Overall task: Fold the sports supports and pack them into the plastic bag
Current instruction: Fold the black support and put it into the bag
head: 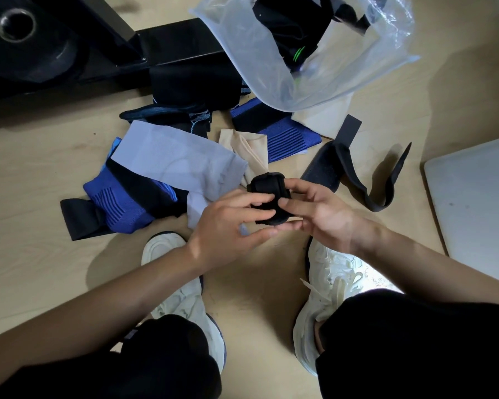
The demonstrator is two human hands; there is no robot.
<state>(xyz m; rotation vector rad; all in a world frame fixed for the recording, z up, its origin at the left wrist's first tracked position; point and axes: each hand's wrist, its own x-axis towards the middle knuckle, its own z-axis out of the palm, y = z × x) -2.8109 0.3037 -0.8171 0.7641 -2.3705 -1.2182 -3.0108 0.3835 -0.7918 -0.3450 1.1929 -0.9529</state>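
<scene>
While both hands pinch the rolled black support (267, 197) between them, left hand (231, 223) from one side and right hand (317, 214) from the other, it sits above the floor, well short of the plastic bag (329, 82) beyond the grip. Loosening either pinch would probably let the roll spring open.

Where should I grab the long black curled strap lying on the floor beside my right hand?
Probably pinch the long black curled strap at its narrow tail, from the right: that tail curls up off the wooden floor, while the wide padded end lies flat.
</scene>
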